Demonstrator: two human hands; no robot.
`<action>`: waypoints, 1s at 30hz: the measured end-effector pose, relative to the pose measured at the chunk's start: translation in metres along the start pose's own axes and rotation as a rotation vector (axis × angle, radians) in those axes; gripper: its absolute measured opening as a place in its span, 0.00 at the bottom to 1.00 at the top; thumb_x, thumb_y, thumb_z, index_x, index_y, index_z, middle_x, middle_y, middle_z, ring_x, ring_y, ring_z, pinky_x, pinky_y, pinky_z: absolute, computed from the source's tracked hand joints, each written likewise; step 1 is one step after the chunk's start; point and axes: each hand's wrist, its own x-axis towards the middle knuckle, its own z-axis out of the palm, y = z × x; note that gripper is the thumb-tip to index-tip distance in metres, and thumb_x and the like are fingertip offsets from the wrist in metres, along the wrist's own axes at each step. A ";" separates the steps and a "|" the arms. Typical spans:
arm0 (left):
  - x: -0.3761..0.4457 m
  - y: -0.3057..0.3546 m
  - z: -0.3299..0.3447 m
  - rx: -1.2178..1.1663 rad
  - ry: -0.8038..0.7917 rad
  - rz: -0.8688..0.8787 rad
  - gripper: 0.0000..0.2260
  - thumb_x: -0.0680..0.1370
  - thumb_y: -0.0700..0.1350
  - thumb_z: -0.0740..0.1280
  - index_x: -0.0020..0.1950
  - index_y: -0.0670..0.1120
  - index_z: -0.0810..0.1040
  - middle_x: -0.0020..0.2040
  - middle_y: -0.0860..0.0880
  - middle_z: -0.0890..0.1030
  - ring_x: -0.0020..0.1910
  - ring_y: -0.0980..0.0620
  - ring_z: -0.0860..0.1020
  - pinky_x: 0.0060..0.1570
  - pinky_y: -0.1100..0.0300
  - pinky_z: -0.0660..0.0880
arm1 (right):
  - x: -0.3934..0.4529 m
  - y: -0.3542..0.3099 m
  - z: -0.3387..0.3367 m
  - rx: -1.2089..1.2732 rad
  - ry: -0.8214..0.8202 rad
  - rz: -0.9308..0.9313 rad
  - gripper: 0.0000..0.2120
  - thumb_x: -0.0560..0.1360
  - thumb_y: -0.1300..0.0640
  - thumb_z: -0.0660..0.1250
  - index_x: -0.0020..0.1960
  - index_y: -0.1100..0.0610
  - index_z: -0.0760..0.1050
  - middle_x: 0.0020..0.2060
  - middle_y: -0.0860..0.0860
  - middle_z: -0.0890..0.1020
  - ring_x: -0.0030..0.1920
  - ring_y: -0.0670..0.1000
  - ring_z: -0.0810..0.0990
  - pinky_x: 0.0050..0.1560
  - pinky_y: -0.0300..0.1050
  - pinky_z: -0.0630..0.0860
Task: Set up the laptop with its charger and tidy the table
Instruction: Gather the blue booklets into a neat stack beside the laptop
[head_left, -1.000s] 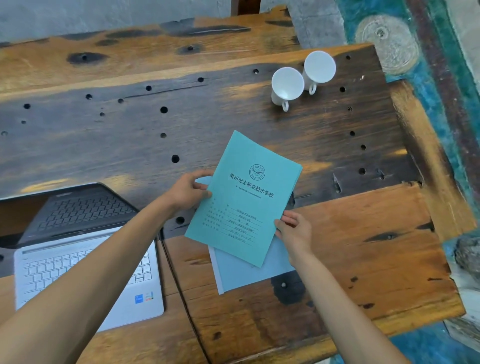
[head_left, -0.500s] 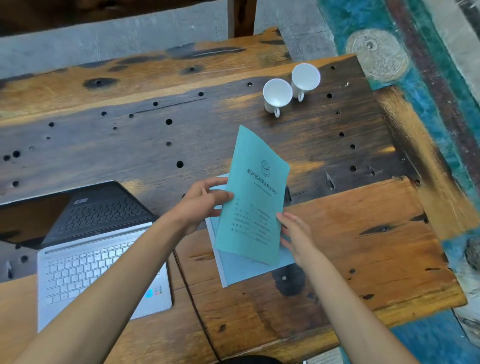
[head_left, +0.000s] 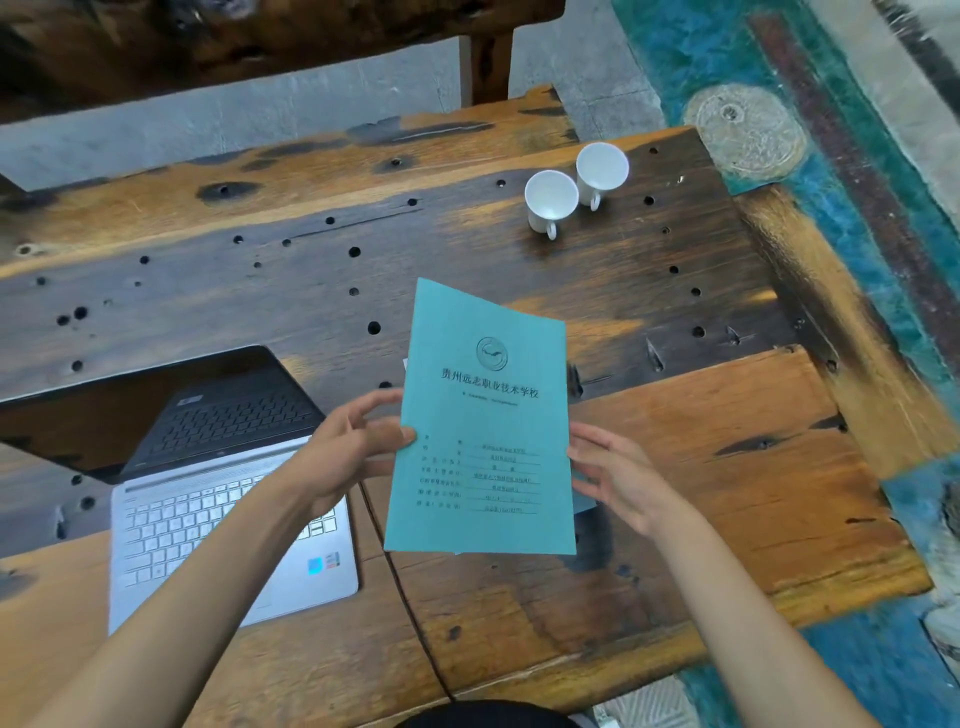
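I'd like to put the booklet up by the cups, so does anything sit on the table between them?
Nothing visible does: only bare table lies between the booklet, held in the left hand, and the cups. The laptop sits off to the left.

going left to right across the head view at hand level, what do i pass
laptop → left hand → teal booklet → right hand
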 end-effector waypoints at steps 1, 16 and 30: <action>0.001 -0.009 0.000 0.004 0.027 -0.012 0.21 0.77 0.34 0.71 0.68 0.46 0.74 0.59 0.38 0.84 0.59 0.38 0.83 0.57 0.41 0.80 | 0.000 -0.003 0.000 -0.072 0.017 -0.008 0.18 0.78 0.66 0.70 0.67 0.55 0.78 0.59 0.51 0.86 0.61 0.52 0.84 0.57 0.51 0.82; 0.062 -0.101 0.026 0.026 0.344 -0.252 0.21 0.77 0.28 0.67 0.65 0.43 0.69 0.56 0.37 0.83 0.54 0.40 0.83 0.55 0.42 0.81 | 0.057 -0.027 0.001 -0.535 0.131 0.082 0.16 0.81 0.68 0.64 0.65 0.54 0.77 0.56 0.51 0.84 0.52 0.46 0.85 0.35 0.34 0.80; 0.116 -0.073 -0.015 0.010 0.414 -0.121 0.21 0.78 0.39 0.72 0.69 0.49 0.70 0.58 0.51 0.81 0.56 0.52 0.82 0.57 0.54 0.78 | 0.119 -0.047 -0.003 -0.662 0.204 -0.032 0.22 0.77 0.57 0.73 0.70 0.53 0.75 0.55 0.48 0.82 0.56 0.46 0.81 0.58 0.45 0.79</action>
